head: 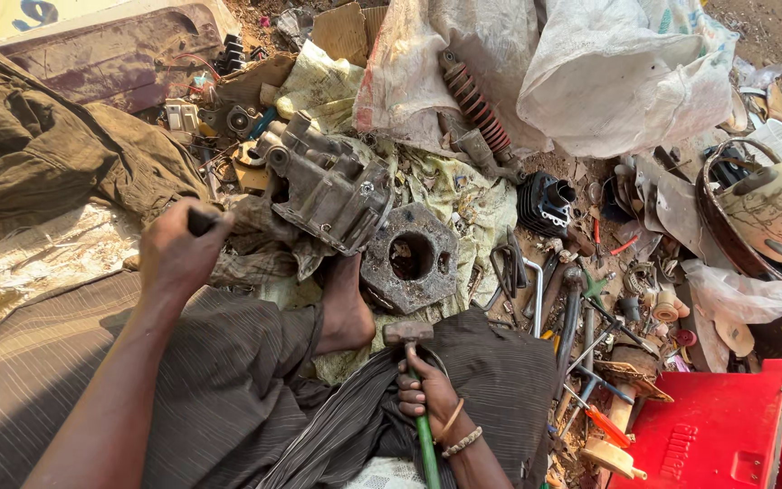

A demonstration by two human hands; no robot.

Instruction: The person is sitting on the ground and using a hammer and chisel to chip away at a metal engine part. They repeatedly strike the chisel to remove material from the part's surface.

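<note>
A single camera, worn on the person's head, looked steeply down over the lap and out across the ground in front. It sat close: the left hand [178, 254] and right hand [427, 391] filled the lower half, with both forearms running off the bottom edge. The grey engine casing [328, 186] lay near the centre of the frame. The far view ended at white sacks [581, 72] along the top. There was no second view to share any part of the scene.
</note>
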